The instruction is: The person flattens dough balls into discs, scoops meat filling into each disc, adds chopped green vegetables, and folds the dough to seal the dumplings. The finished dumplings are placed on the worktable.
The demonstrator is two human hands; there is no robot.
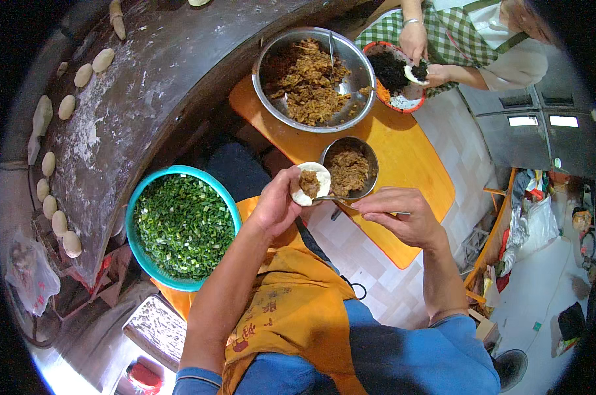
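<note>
My left hand (277, 202) holds a round dough wrapper (322, 177) with brown filling (309, 183) on it. In my right hand (401, 212) is a thin metal utensil (330, 198), its near end hidden by my fingers and its tip at the wrapper's lower edge. Just behind, a small metal bowl (375, 175) of brown filling stands on the orange table. Farther back is a large steel bowl (369, 106) with more filling and a metal utensil (331, 49) standing in it. A teal basin (130, 217) of chopped green onions lies left of my left forearm.
A co-worker's hands (433, 74) hold a filled wrapper over a red-rimmed bowl (412, 106) at the upper right. Dough pieces (67, 107) line a floured dark worktop (145, 89) at left. The orange table (416, 173) has a rounded edge. Shelving (495, 227) stands at right.
</note>
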